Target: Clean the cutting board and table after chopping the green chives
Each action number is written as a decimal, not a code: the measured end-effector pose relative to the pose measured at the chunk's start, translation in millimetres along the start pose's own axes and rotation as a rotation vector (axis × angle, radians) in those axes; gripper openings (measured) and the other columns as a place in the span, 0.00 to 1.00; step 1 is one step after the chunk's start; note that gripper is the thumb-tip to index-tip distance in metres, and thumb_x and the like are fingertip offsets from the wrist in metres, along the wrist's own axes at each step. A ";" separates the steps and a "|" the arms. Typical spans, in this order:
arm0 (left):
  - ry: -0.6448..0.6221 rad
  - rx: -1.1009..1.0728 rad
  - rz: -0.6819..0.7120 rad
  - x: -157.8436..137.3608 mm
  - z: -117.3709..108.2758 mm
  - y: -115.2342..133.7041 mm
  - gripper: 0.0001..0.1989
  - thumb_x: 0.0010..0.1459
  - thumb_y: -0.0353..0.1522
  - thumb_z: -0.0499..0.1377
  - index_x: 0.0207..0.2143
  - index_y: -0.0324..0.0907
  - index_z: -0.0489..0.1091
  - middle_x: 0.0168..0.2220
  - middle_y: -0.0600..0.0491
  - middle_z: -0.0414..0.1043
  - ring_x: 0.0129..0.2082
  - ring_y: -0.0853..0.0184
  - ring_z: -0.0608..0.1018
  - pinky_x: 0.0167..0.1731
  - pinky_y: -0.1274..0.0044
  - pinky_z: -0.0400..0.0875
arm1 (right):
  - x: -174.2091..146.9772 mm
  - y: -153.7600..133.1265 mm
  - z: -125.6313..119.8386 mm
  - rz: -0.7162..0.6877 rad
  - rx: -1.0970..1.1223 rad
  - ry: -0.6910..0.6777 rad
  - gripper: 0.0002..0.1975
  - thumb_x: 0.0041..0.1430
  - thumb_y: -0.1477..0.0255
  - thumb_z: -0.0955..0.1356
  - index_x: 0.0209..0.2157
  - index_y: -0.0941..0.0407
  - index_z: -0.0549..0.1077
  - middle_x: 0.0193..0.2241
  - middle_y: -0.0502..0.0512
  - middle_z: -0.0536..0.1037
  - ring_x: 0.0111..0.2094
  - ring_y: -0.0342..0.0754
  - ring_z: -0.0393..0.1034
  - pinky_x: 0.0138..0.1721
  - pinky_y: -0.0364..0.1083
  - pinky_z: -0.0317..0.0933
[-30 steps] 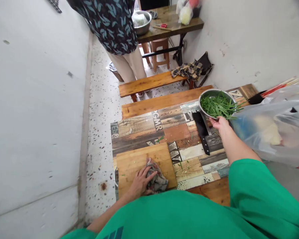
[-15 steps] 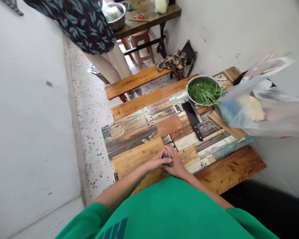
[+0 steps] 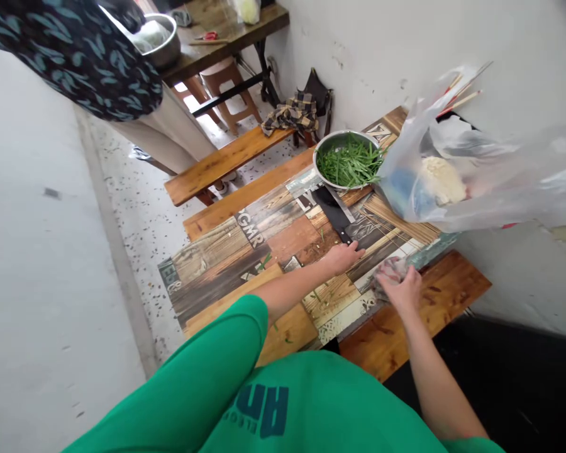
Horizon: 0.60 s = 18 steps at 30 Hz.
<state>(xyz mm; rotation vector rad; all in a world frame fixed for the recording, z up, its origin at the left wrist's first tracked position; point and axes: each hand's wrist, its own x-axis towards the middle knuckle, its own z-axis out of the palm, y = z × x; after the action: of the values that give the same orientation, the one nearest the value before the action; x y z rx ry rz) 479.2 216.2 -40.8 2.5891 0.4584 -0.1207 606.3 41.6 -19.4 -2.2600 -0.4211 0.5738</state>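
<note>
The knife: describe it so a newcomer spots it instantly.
On the wood-patterned table, find the metal bowl of green leaves. The knife lies on the wearer's side of it, its riveted handle by the left hand. Its broad black blade sets it apart from the thin sticks nearby.

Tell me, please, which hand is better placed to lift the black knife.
Probably the left hand: it is at the handle end of the knife, though contact is unclear. The right hand holds the cloth, farther from the knife.
</note>
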 end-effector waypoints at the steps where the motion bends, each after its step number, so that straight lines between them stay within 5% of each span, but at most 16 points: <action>1: -0.036 0.048 0.021 9.8 3.2 -0.9 0.19 0.62 0.26 0.48 0.53 0.44 0.67 0.50 0.40 0.64 0.42 0.58 0.76 0.39 0.69 0.71 | -3.9 6.7 10.1 -0.041 -0.077 0.038 0.50 0.40 0.60 0.74 0.62 0.62 0.54 0.64 0.73 0.46 0.64 0.70 0.38 0.62 0.65 0.39; 5: -0.089 0.128 0.031 42.9 7.9 2.4 0.16 0.62 0.26 0.47 0.47 0.37 0.70 0.46 0.38 0.65 0.40 0.56 0.77 0.35 0.67 0.72 | -43.5 37.9 53.4 -0.290 -0.320 0.046 0.40 0.54 0.62 0.65 0.64 0.64 0.52 0.62 0.75 0.49 0.61 0.72 0.47 0.58 0.69 0.44; 9: -0.085 0.102 0.005 65.8 0.7 18.1 0.18 0.62 0.25 0.45 0.50 0.36 0.68 0.47 0.37 0.65 0.40 0.56 0.78 0.34 0.69 0.72 | -92.5 51.6 92.9 -0.526 -0.320 -0.188 0.34 0.52 0.67 0.64 0.61 0.60 0.58 0.57 0.70 0.60 0.58 0.67 0.56 0.55 0.64 0.56; 11: 0.022 0.010 -0.010 59.2 -3.2 20.2 0.21 0.61 0.25 0.47 0.55 0.40 0.64 0.53 0.39 0.63 0.42 0.59 0.77 0.38 0.70 0.72 | -98.7 44.3 102.8 -0.603 -0.287 -0.268 0.32 0.52 0.69 0.64 0.60 0.58 0.59 0.57 0.67 0.62 0.58 0.63 0.57 0.55 0.60 0.59; 14: 0.377 -0.154 -0.109 6.3 -5.8 -0.1 0.23 0.60 0.27 0.49 0.58 0.41 0.61 0.58 0.43 0.61 0.51 0.61 0.72 0.50 0.72 0.68 | -68.3 19.1 105.9 -0.635 -0.252 -0.215 0.32 0.55 0.69 0.62 0.61 0.58 0.58 0.59 0.66 0.59 0.59 0.60 0.56 0.57 0.58 0.57; 16: 0.620 -0.208 -0.259 -61.2 -5.2 -29.4 0.20 0.61 0.28 0.49 0.55 0.38 0.64 0.55 0.42 0.65 0.55 0.62 0.69 0.56 0.72 0.63 | -29.5 -1.0 109.4 -0.595 -0.259 -0.128 0.32 0.54 0.68 0.63 0.61 0.58 0.58 0.57 0.66 0.61 0.57 0.60 0.58 0.56 0.57 0.58; 18: 0.728 -0.177 -0.450 -149.8 -2.0 -63.1 0.20 0.61 0.30 0.49 0.55 0.38 0.64 0.54 0.40 0.67 0.56 0.59 0.67 0.58 0.68 0.60 | 6.9 -18.9 120.8 -0.520 -0.268 -0.047 0.32 0.56 0.66 0.62 0.61 0.63 0.57 0.55 0.71 0.61 0.55 0.63 0.59 0.54 0.61 0.57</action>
<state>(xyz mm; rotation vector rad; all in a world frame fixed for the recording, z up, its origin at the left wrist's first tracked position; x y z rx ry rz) 316.9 224.0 -43.0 2.2422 1.2388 0.6973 547.0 128.8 -81.7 -2.2544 -1.1222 0.3113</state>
